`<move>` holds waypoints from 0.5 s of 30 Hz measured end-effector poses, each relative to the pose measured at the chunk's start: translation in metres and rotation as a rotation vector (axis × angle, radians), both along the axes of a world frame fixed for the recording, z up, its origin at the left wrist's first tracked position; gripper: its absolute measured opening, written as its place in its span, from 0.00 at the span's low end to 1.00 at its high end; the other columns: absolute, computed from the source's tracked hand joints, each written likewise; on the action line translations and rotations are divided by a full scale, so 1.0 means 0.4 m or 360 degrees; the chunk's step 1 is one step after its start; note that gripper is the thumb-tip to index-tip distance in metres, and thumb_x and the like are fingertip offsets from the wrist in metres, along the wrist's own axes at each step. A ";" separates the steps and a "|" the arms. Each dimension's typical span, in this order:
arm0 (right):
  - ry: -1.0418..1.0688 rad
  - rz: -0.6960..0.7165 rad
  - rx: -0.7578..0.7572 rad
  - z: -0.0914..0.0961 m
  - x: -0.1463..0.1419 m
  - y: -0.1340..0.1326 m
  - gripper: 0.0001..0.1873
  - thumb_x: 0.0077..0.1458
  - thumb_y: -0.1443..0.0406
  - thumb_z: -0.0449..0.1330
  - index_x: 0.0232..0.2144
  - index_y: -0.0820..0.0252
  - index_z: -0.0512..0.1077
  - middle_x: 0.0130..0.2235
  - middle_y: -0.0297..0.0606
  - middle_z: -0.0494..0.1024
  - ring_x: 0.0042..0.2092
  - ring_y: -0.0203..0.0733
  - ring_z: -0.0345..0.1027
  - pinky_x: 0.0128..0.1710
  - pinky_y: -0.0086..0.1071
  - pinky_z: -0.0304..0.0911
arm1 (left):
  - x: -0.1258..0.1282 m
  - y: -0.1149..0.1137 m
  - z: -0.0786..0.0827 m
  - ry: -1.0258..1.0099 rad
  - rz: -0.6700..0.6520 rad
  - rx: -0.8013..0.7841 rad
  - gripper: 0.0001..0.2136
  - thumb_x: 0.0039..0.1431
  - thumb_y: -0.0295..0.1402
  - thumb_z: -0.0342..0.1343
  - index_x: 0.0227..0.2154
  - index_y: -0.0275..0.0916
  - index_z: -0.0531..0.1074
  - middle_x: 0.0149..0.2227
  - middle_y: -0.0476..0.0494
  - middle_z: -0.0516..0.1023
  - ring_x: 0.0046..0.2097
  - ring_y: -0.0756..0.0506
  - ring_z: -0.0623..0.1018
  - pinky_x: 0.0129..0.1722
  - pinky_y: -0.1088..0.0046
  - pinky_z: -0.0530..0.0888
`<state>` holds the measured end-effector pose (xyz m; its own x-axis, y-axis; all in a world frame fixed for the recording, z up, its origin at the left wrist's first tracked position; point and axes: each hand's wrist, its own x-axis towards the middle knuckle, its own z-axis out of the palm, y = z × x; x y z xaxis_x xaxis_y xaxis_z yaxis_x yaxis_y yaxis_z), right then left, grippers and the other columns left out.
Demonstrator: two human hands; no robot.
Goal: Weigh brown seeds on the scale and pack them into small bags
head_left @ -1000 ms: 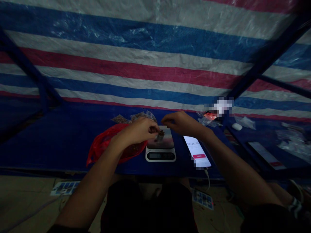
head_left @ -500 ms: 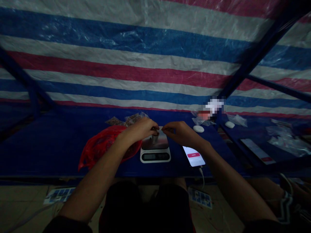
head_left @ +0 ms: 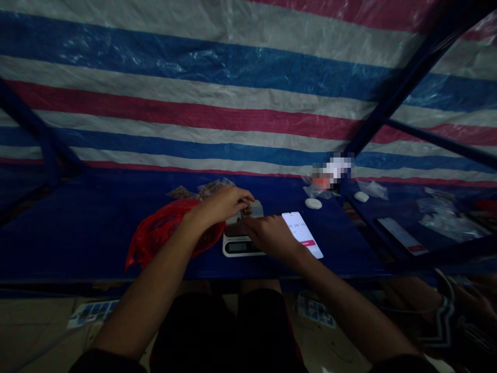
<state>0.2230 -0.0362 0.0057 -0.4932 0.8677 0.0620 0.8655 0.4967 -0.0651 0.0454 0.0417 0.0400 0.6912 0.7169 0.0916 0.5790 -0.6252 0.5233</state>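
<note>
The right hand [head_left: 272,237] is dropping to the scale's [head_left: 237,247] near edge, grip unclear, left hand [head_left: 223,204] pinching brown bits [head_left: 247,211] above, weighing unfinished.

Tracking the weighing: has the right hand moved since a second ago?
Yes: against the scale, the right hand came from its far edge to its near right corner.

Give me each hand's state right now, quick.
Left hand: fingers pinched shut on small brown bits over the scale.
Right hand: fingers bent down onto the scale's front edge; grip cannot be told.
</note>
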 end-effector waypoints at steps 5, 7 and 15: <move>-0.0276 0.0094 0.0036 0.003 -0.045 0.024 0.16 0.67 0.71 0.49 0.46 0.60 0.76 0.41 0.51 0.84 0.39 0.53 0.81 0.35 0.36 0.68 | -0.056 -0.013 0.018 0.0049 0.0165 0.0185 0.13 0.66 0.29 0.54 0.49 0.40 0.80 0.50 0.42 0.84 0.49 0.43 0.82 0.50 0.68 0.73; -0.0323 0.0130 0.0042 0.005 -0.054 0.035 0.16 0.67 0.72 0.49 0.44 0.63 0.77 0.42 0.54 0.83 0.41 0.53 0.81 0.36 0.37 0.69 | -0.099 -0.030 0.020 0.0072 0.0228 0.0211 0.13 0.67 0.29 0.54 0.49 0.41 0.80 0.50 0.43 0.84 0.49 0.43 0.81 0.50 0.68 0.73; -0.0410 0.0274 0.0027 0.014 -0.053 0.045 0.15 0.67 0.73 0.50 0.44 0.65 0.76 0.41 0.55 0.83 0.42 0.53 0.80 0.35 0.35 0.66 | -0.249 -0.116 -0.059 0.0284 0.0313 -0.0130 0.12 0.65 0.32 0.53 0.44 0.44 0.81 0.46 0.46 0.85 0.44 0.44 0.82 0.46 0.69 0.73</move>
